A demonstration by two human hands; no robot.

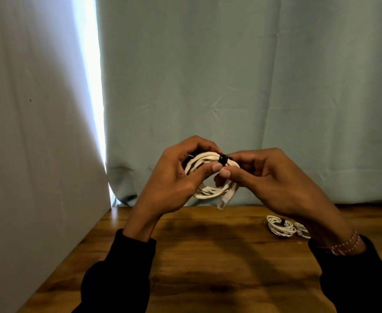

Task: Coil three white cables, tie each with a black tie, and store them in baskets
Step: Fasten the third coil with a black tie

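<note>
At the centre of the frame I hold a coiled white round cable (208,177) raised above the bench, a black tie band (223,159) wrapped round its top strands. I judge it light and springy: the loops will spread if released, so the best hold is across the bundle beside the band. My left hand (174,179) curls round the coil; my right hand (269,177) pinches the strands at the band. A clear plastic plug (222,202) dangles below. At lower right, a second tied white coil (279,227) lies on the brown wooden bench (208,256).
</note>
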